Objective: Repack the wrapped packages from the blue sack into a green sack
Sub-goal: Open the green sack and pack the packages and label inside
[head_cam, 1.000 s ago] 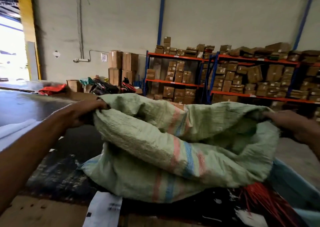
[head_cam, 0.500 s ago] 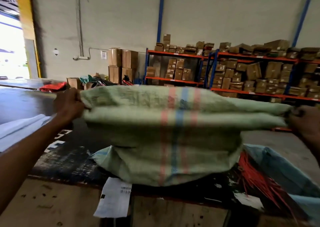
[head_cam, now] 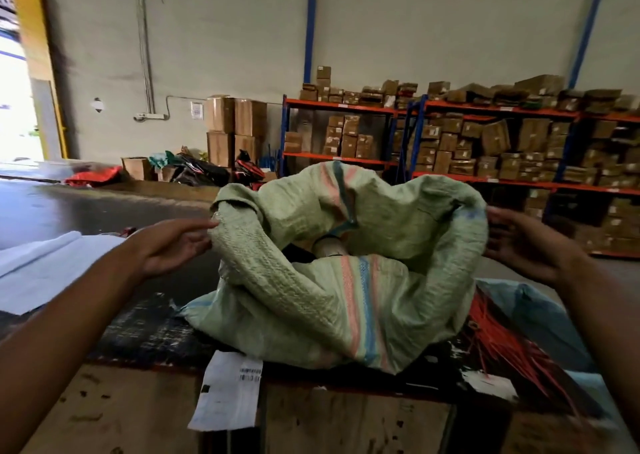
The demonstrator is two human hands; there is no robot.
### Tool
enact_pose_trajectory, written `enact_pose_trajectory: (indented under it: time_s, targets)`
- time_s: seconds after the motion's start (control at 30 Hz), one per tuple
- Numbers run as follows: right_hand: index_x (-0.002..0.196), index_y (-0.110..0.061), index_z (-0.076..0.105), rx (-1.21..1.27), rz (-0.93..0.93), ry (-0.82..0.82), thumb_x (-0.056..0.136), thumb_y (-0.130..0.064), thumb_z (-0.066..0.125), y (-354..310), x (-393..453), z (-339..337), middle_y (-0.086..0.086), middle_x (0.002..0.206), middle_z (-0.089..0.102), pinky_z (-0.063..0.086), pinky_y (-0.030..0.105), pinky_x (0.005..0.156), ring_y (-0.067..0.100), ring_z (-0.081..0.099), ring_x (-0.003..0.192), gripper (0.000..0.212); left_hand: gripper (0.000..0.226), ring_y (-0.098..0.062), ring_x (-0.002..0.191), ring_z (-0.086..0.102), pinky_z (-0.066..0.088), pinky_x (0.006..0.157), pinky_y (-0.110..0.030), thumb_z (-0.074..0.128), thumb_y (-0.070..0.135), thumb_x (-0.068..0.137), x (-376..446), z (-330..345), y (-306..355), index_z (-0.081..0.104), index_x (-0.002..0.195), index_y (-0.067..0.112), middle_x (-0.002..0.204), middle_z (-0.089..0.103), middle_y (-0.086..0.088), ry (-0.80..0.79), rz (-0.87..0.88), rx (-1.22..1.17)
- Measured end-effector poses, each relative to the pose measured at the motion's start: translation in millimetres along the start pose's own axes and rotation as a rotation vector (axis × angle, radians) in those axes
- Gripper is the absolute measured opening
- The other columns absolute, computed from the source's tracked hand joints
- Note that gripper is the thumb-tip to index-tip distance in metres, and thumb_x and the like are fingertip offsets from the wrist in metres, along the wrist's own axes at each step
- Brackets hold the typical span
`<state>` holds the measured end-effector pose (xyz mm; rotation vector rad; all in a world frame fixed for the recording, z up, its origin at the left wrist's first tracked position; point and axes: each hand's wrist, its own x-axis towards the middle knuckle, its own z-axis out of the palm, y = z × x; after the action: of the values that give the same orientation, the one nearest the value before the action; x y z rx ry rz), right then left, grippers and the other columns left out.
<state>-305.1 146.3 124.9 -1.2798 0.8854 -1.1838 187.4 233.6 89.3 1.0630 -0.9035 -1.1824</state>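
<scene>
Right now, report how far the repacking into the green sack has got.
Done: the green sack stands open on the worktable, with at least one wrapped item showing in its mouth. In hand: the left hand and right hand are at the rim on opposite sides, mouth spread. Left: the blue sack lies right of it; what it holds is hidden.

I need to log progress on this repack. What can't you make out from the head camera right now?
- How much is in the green sack: its folded rim hides the inside; only one pale item peeks out.
- The blue sack: mostly behind the green sack and right arm, contents hidden.
- Paper label: print too small to read.
- Right hand and left hand: open at the rim; whether the fingertips touch it is unclear.
</scene>
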Motion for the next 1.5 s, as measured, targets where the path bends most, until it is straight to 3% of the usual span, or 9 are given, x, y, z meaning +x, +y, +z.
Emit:
enact_pose_trajectory:
  time_s: [0.27,0.43,0.6,0.83,1.1,1.2,1.3,1.4,1.5]
  targets:
    - [0.105,-0.008,0.059,-0.436,0.008,0.096,0.073,-0.008,0.071,4,8,-11,0.012,0.097,0.066,0.052,0.031,0.065,0.025,0.066,0.086,0.034,0.020,-0.012,0.062,0.054,0.044,0.058,-0.025,0.072,0.017,0.069,3,-13,-13,0.066,0.087,0.010,0.075,0.062,-0.003,-0.014,-0.113,0.151]
    - [0.087,0.002,0.067,-1.295,-0.170,0.677,0.076,-0.004,0.071,-13,2,-81,0.020,0.078,0.063,0.050,0.038,0.064,0.036,0.061,0.073,0.013,0.020,-0.025,0.057,0.054,0.045,0.056,-0.031,0.076,0.022,0.068,-4,-40,-20,0.068,0.072,0.004,0.064,0.062,-0.017,0.505,0.179,0.884]
    - [0.082,-0.004,0.065,-1.148,-0.263,0.768,0.085,-0.017,0.063,-6,0,-99,0.024,0.080,0.065,0.052,0.051,0.076,0.040,0.062,0.076,0.014,0.043,-0.037,0.080,0.062,0.050,0.068,-0.040,0.053,0.031,0.063,-7,-31,-18,0.067,0.088,0.000,0.083,0.065,-0.024,0.586,0.290,0.974]
    - [0.093,-0.012,0.065,-0.462,0.024,0.411,0.084,-0.014,0.062,-11,6,-44,0.010,0.083,0.066,0.052,0.032,0.058,0.024,0.063,0.073,0.010,0.039,-0.024,0.079,0.071,0.048,0.080,-0.038,0.068,0.023,0.067,13,-9,4,0.063,0.104,0.010,0.089,0.073,-0.011,0.016,0.021,-0.057]
    - [0.084,-0.013,0.078,-0.004,-0.127,-0.106,0.082,-0.025,0.055,-37,11,-4,0.004,0.088,0.076,0.058,0.025,0.063,0.015,0.073,0.079,0.026,0.034,-0.018,0.081,0.069,0.055,0.069,-0.029,0.066,0.014,0.071,39,14,31,0.063,0.104,0.007,0.100,0.068,-0.010,0.024,0.160,0.171]
    - [0.113,-0.005,0.064,-0.388,-0.143,0.102,0.078,-0.009,0.065,-49,28,-14,0.012,0.102,0.070,0.058,0.032,0.060,0.025,0.071,0.080,0.036,0.036,-0.023,0.077,0.061,0.053,0.057,-0.021,0.071,0.001,0.075,39,9,47,0.061,0.108,0.011,0.095,0.064,-0.013,0.335,0.398,0.589]
    - [0.115,0.004,0.058,-0.870,-0.159,0.690,0.084,-0.006,0.067,-57,44,-54,0.025,0.103,0.063,0.054,0.040,0.064,0.032,0.062,0.072,0.034,0.010,-0.040,0.087,0.055,0.044,0.065,-0.024,0.066,0.006,0.084,35,-8,54,0.058,0.090,0.004,0.098,0.059,-0.029,0.759,0.511,0.969]
    - [0.104,0.009,0.062,-0.972,-0.081,0.867,0.080,-0.010,0.072,-57,51,-79,0.023,0.086,0.062,0.052,0.035,0.056,0.025,0.056,0.056,0.032,0.017,-0.043,0.087,0.057,0.046,0.065,-0.033,0.057,0.010,0.091,35,-11,53,0.061,0.098,-0.005,0.099,0.058,-0.034,0.667,0.324,1.061]
    - [0.100,0.002,0.060,-0.770,0.012,0.727,0.082,-0.021,0.071,-54,53,-69,0.023,0.079,0.062,0.054,0.035,0.049,0.029,0.062,0.059,0.032,0.010,-0.028,0.062,0.055,0.050,0.044,-0.026,0.049,0.010,0.095,28,1,54,0.056,0.096,0.003,0.084,0.059,-0.021,0.443,0.098,0.625]
